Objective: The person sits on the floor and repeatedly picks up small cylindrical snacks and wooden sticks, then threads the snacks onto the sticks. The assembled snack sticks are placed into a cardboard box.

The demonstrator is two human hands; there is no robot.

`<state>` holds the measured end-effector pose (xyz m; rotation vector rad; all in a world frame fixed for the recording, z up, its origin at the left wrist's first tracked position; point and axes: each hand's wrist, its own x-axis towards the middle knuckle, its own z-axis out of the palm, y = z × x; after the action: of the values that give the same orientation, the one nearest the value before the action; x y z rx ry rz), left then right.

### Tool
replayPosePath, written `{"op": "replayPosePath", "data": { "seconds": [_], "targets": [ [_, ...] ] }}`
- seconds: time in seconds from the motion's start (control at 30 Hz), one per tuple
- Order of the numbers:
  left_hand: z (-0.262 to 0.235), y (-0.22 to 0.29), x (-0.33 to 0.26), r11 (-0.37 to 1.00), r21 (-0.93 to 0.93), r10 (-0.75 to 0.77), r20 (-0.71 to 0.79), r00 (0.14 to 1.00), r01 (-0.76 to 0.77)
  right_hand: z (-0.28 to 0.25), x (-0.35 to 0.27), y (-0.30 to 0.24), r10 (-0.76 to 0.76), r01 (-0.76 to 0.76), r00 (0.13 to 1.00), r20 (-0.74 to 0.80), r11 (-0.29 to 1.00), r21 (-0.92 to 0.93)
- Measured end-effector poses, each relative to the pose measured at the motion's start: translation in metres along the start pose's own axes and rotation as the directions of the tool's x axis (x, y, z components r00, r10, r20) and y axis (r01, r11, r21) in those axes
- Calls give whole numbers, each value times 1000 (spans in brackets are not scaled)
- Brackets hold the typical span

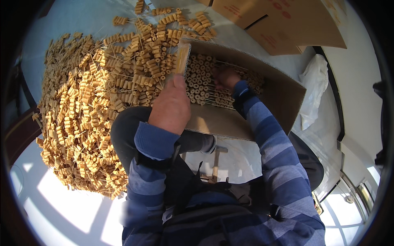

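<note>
An open cardboard box lies tilted in front of me, its bottom lined with rows of tan ring-shaped pieces threaded on thin skewers. My left hand grips the box's left flap, thumb up along the cardboard. My right hand reaches inside the box and rests on the skewers lying there; its fingers are partly hidden, so I cannot tell whether it grips one. Both arms wear blue striped sleeves.
A big heap of the same skewered tan rings covers the surface to the left and behind the box. Flat cardboard boxes lie at the back right. A white plastic bag sits right of the box.
</note>
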<state>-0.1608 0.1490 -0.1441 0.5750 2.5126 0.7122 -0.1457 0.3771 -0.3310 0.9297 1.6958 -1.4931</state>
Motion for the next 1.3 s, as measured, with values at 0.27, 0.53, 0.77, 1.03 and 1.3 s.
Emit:
{"op": "replayPosePath", "data": {
  "seconds": [0.27,0.53,0.77,1.03,1.3],
  "targets": [
    [-2,2,1,1000,17,15,4,1000,-15,-7,0,4,14,-15,999,34,999,42],
    [10,1,3,998,64,3,-57,998,1,-8,19,-3,-182,179,983,0,966,185],
    [-37,11,-22,986,-161,-78,-170,982,50,-33,-67,-9,-217,217,976,-8,975,37],
    [-95,-106,-115,925,-380,-157,-401,903,-8,-46,-228,-25,-291,290,955,-50,957,-24],
    [-98,-269,-101,823,1,-567,-52,822,568,5,-323,-21,-358,363,924,132,932,-11]
  ]
}}
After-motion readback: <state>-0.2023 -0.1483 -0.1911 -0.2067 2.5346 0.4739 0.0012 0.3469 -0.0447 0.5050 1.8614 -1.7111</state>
